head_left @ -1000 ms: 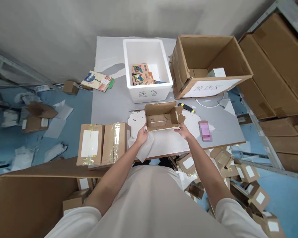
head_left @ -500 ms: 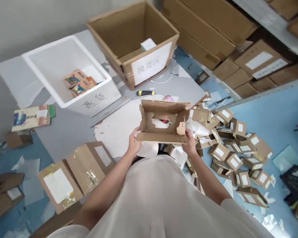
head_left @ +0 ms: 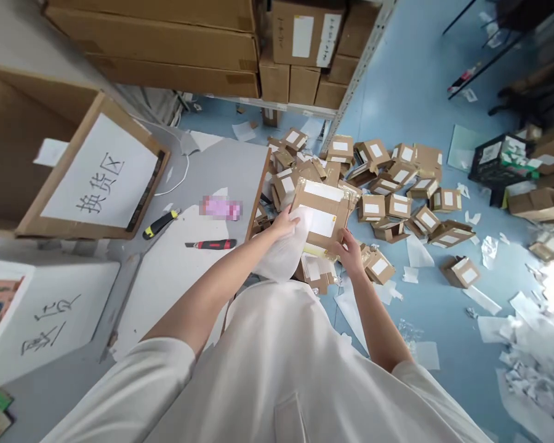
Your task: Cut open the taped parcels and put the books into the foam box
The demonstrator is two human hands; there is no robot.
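Just beyond the table's right edge, a cardboard box (head_left: 322,198) with white labels and tape is held up, its labelled side facing me. My right hand (head_left: 349,249) is closed on the box's lower right edge. At the other side, my left hand (head_left: 285,223) is closed on a thin white foam sheet (head_left: 281,252) that hangs down below it; those fingers are also against the box's left side. On the table lie a red and black utility knife (head_left: 211,244) and a yellow and black utility knife (head_left: 160,224).
Many small opened boxes (head_left: 399,206) are heaped on the blue floor, with paper scraps around them. A large carton (head_left: 106,175) and a white foam bin (head_left: 60,314) stand on the table (head_left: 161,295) at left. A shelf with boxes (head_left: 300,80) runs along the back.
My view has swung right, away from the large carton. The box has moved from over the table to above the floor heap, and turned from its open side to its labelled side.
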